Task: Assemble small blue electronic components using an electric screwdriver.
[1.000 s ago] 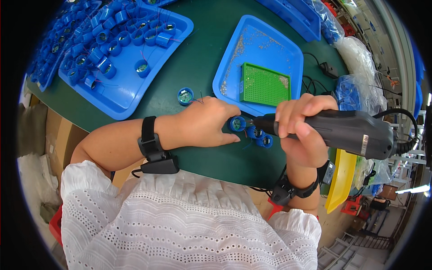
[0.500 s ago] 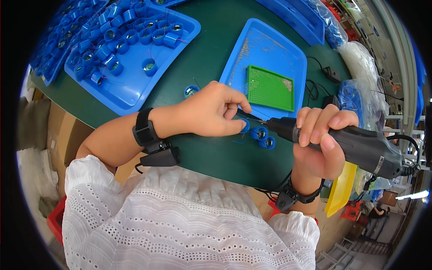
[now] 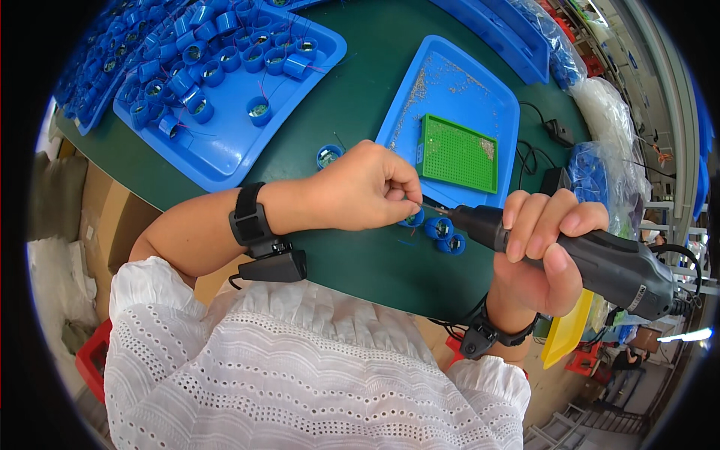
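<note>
My right hand is wrapped round a black electric screwdriver, held nearly level with its thin bit pointing left. At the bit's tip, my left hand has thumb and forefinger pinched together; what lies between them is too small to make out. Below the bit stand small blue round cups with circuit boards inside, one partly hidden by my left fingertips. Another blue cup with a board sits beyond my left wrist. A green perforated tray holds tiny metal pieces, probably screws, beyond the screwdriver.
The green tray lies in a blue tray strewn with tiny pieces. At the left, a larger blue tray carries many wired cups. Black cables and an adapter lie on the right, near plastic bags. A yellow tray is at lower right.
My left thumb and forefinger have closed together at the bit's tip; they were apart before. The screwdriver has shifted slightly down and right in the picture, as has the whole table scene.
</note>
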{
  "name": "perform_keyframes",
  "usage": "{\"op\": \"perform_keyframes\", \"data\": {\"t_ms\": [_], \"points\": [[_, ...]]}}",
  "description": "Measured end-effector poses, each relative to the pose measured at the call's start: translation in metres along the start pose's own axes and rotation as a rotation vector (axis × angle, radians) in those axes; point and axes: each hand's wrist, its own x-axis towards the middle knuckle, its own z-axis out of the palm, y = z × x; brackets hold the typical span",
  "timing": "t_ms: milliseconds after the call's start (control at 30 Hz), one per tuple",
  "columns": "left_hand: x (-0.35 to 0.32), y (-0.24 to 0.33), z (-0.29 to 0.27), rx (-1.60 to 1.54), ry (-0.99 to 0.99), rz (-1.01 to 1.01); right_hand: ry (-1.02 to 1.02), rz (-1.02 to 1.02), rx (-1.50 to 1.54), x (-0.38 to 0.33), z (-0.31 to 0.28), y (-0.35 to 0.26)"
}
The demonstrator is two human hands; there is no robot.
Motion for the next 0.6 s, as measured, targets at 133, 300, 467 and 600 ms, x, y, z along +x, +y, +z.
{"op": "perform_keyframes", "data": {"t_ms": [133,300,467,600], "points": [[-0.002,-0.001,0.002,0.063,0.036,0.080,0.010,0.003,0.002,0.000,0.002,0.001],[-0.001,-0.008,0.007,0.144,0.104,0.239,0.013,0.026,-0.005,0.001,0.006,0.001],[0.000,-0.008,0.006,0.216,0.108,0.331,0.021,0.019,-0.056,0.001,0.006,0.000],[-0.003,0.000,0.000,0.298,0.019,0.189,0.032,0.049,-0.072,0.000,0.002,0.003]]}}
